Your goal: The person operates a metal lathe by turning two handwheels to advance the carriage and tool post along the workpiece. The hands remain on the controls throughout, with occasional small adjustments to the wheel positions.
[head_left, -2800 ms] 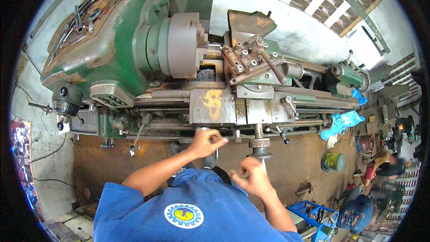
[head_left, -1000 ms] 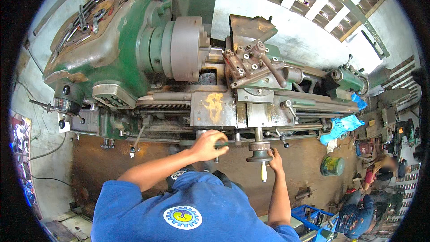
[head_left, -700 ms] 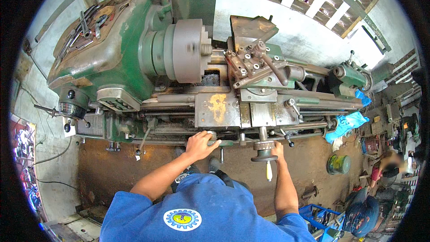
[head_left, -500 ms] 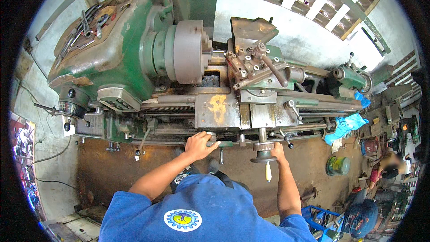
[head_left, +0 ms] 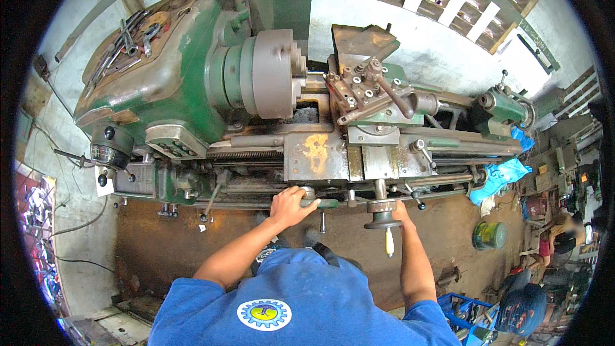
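Left hand (head_left: 289, 205) clenched around the green carriage handwheel (head_left: 318, 203) on the lathe (head_left: 192, 83) apron front. Right hand (head_left: 401, 210) rests on the cross-slide handwheel (head_left: 382, 217) rim (grip cannot be told; white handle (head_left: 388, 241) hangs below, untouched). Chuck (head_left: 275, 74) sits above left.

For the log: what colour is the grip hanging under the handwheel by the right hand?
Pale yellow-cream grip under the grey handwheel, seen in the head view.

green lathe (head_left: 186, 83) (yellow-stained carriage (head_left: 317, 154))
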A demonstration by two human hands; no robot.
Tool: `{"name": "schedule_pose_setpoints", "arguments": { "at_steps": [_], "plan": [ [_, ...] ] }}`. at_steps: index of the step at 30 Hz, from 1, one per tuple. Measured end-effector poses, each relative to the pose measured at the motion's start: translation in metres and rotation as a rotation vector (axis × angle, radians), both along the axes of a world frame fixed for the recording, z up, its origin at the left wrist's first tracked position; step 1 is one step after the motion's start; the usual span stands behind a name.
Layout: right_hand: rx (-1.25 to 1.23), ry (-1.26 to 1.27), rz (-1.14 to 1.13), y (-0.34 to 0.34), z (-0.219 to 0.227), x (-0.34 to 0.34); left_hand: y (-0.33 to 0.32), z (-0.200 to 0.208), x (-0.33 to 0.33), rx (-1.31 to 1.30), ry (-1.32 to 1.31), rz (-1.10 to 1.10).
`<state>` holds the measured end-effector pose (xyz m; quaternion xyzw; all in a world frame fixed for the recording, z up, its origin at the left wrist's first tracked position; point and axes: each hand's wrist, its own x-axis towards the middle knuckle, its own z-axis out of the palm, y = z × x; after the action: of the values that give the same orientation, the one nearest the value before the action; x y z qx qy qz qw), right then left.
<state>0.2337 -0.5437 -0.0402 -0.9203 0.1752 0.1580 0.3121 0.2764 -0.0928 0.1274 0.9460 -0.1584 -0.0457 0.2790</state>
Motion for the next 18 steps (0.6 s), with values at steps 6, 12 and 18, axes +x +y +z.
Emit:
{"name": "schedule_pose_setpoints", "arguments": {
  "at_steps": [6,12,18],
  "plan": [
    [0.032,-0.017,-0.066,0.013,0.024,-0.001,0.001,0.001,-0.001,-0.014,-0.003,0.010],
    [0.037,0.026,-0.097,0.015,0.027,0.001,0.000,0.000,-0.001,-0.008,-0.018,0.028],
    [0.104,-0.038,-0.077,0.017,0.030,0.000,-0.001,0.002,-0.001,0.008,0.005,0.033]
  ]
}}
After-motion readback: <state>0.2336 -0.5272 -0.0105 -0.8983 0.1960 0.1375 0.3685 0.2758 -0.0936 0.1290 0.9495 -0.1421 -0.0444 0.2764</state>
